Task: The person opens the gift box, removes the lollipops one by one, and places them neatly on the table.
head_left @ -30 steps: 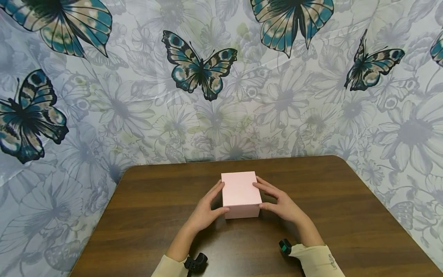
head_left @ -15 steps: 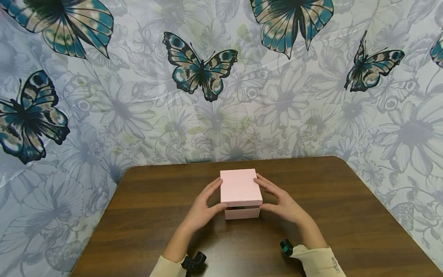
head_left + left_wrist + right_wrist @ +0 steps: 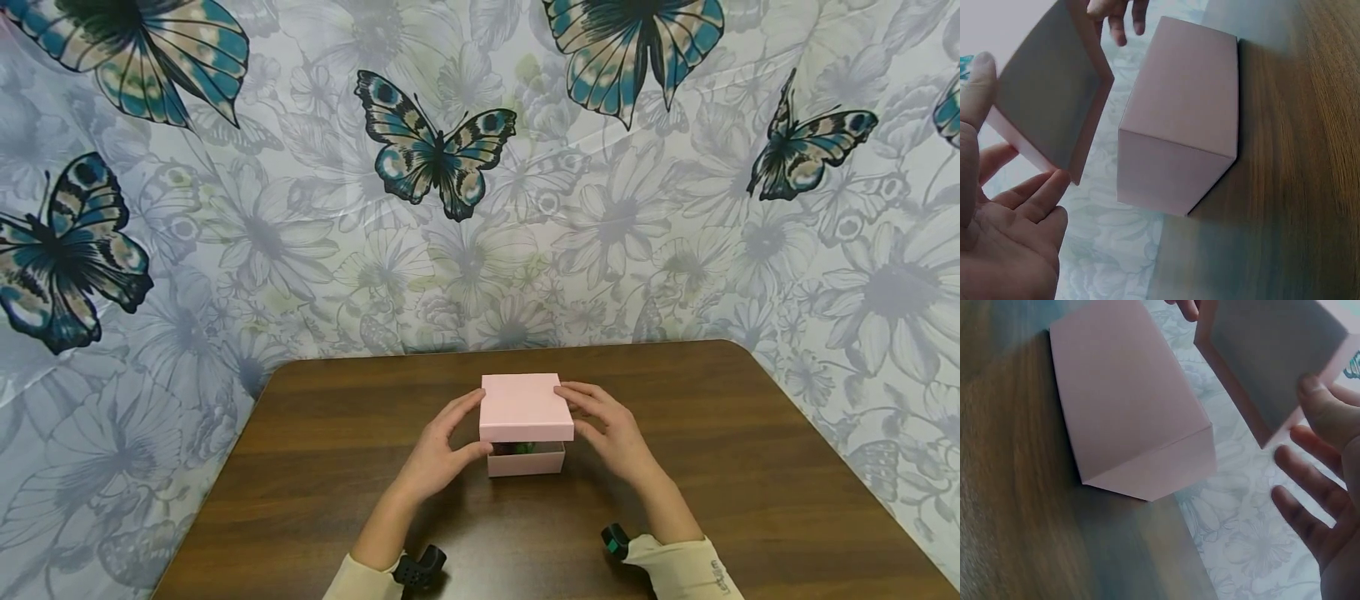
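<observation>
Two hands are lifting the pink lid off the pink box base. Left hand is gripping the lid's left edge, thumb curled under the near corner and fingers lying along the side; right hand is holding the opposite edge in the same way, fingers bent round it. Against the frame one second back, where the box was sitting closed with no seam showing, and the half-second frame, where only a thin slit had opened, the gap between lid and base is now wider, and something dark green is showing inside, too small to identify. Both wrist views are confirming separation: lid interior is hanging clear of the base, apart from it, not touching.

Judgement: opening is well under way; the lid is freed from the base but is not yet carried aside.

Base is resting on the dark wooden counter, about central, slightly toward its far edge. Behind the counter a butterfly-and-flower printed sheet is covering the wall.
</observation>
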A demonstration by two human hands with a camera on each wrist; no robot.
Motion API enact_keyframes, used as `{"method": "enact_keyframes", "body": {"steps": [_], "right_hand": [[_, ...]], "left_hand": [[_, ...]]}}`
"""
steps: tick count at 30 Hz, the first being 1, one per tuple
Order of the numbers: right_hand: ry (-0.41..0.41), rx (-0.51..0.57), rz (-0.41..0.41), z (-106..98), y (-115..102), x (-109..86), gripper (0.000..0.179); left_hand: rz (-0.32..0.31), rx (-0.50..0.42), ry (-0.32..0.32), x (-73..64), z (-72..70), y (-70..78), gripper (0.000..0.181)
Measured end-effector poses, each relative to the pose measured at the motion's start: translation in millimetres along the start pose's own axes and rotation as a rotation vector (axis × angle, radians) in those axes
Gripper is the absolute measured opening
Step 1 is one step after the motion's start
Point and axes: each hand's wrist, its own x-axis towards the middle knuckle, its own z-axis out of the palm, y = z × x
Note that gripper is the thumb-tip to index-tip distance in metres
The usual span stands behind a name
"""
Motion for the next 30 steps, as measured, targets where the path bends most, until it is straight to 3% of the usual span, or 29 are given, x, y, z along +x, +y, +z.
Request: {"method": "enact_keyframes", "body": {"steps": [5, 17, 25, 30], "right_hand": [[0.051, -0.082, -0.005, 2, -1, 0.5, 0.057], [0.135, 0.002, -0.024, 6, -9, 2.2, 0.047], [0.273, 0.04, -0.076, 12, -15, 4.4, 0.04], [0.293, 0.106, -0.057, 11, -32, 7.9, 0.033]], "left_hand": [[0.008, 0.054, 0.005, 1.0, -0.4, 1.8, 0.071], [0.092, 0.078, 0.129, 2.1, 1.8, 5.1, 0.061], [0.172, 0.048, 0.127, 3.2, 3.4, 6.0, 0.058], [0.18, 0.026, 0.19, 3.1, 4.1, 6.6, 0.053]]}}
